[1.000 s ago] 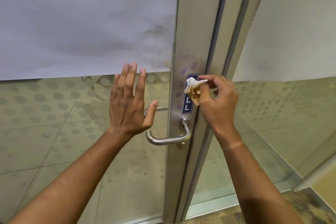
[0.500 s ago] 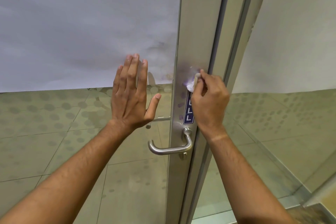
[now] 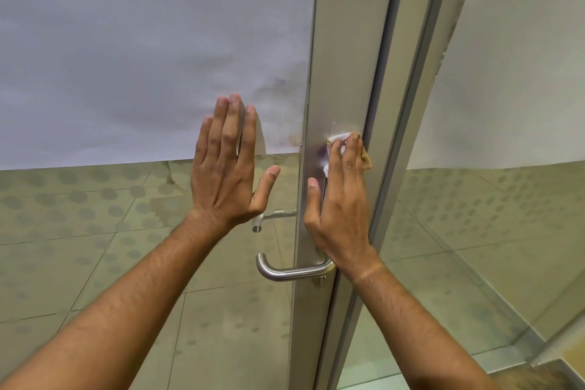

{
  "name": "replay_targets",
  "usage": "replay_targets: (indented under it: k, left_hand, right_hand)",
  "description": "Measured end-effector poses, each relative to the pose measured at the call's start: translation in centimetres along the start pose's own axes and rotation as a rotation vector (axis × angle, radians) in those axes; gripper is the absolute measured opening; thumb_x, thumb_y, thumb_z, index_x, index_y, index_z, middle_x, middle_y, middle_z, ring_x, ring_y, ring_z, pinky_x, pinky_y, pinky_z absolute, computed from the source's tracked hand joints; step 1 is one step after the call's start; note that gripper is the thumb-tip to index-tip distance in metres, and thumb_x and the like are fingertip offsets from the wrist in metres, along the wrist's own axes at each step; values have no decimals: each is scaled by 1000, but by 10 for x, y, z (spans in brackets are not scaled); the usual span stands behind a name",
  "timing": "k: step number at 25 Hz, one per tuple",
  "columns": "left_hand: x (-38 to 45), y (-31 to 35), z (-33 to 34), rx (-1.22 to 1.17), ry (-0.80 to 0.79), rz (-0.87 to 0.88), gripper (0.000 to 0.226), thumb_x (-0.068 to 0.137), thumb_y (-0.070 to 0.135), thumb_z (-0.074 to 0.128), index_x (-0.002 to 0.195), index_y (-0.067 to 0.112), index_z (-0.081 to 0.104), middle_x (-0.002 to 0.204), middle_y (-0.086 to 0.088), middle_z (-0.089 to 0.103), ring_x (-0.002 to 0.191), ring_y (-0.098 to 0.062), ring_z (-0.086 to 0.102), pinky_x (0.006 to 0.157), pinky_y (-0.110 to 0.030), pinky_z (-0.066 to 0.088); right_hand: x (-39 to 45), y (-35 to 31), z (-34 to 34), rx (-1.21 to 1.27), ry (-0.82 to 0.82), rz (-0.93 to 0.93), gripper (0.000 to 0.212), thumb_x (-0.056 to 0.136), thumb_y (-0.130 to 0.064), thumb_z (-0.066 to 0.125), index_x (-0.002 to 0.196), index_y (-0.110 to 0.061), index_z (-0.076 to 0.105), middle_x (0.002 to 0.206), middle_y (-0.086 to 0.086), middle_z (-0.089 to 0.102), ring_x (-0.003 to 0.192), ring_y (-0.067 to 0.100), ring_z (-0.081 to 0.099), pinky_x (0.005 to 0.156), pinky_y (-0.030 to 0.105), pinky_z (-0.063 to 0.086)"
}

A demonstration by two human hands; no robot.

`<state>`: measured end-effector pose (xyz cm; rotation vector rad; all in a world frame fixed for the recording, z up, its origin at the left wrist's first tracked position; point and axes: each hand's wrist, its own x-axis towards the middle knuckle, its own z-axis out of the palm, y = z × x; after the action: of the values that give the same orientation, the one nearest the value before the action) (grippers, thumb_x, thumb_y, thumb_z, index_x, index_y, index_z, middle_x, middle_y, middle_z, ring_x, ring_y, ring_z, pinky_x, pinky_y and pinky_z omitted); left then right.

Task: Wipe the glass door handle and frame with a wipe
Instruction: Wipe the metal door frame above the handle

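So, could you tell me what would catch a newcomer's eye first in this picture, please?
Two bare hands fill the middle. The left hand lies flat, fingers straight, on the glass door. The right hand presses a crumpled wipe against the metal frame, just above the lever handle. Purple smudges show on the frame beside the wipe.

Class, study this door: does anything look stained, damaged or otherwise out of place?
Yes. The white film on the glass shows greyish, purple-tinged smudges near the frame, beside the left hand. A purple smear marks the frame by the wipe.
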<state>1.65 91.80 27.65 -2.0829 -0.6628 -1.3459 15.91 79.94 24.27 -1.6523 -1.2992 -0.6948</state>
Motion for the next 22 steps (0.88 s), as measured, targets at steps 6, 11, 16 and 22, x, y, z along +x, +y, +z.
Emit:
replay_targets:
  k: [6, 11, 16, 22]
  left_hand:
    - [-2, 0, 8, 89, 5, -10, 83, 99, 52, 39, 157, -1, 16, 162, -24, 11, 154, -28, -6, 126, -44, 2]
    - [-1, 1, 10, 130, -17, -9, 83, 100, 52, 36, 158, 0, 9, 162, -25, 9, 154, -27, -10, 126, -44, -1]
    - [-2, 1, 11, 142, -13, 5, 83, 100, 52, 34, 158, 1, 4, 162, -25, 9, 154, -27, -9, 126, -45, -1]
    - [-2, 2, 11, 138, -11, 7, 83, 101, 54, 32, 158, 1, 3, 162, -25, 8, 153, -27, -11, 126, -45, -2]
  right_hand:
    - [4, 3, 8, -125, -11, -22, 73, 100, -33, 40, 152, 8, 9, 161, 23, 1, 151, 35, 1, 124, 45, 7]
    - [-3, 3, 13, -161, -32, -32, 77, 100, -41, 37, 152, 6, 7, 161, 22, -2, 151, 35, -2, 124, 46, 7]
    - [14, 4, 14, -149, 19, -26, 81, 99, -46, 36, 151, 8, 5, 161, 24, -4, 151, 38, -2, 124, 49, 6]
    - [-14, 13, 13, -184, -98, -86, 83, 97, -47, 41, 151, 5, 5, 161, 23, -2, 151, 35, -1, 124, 47, 8]
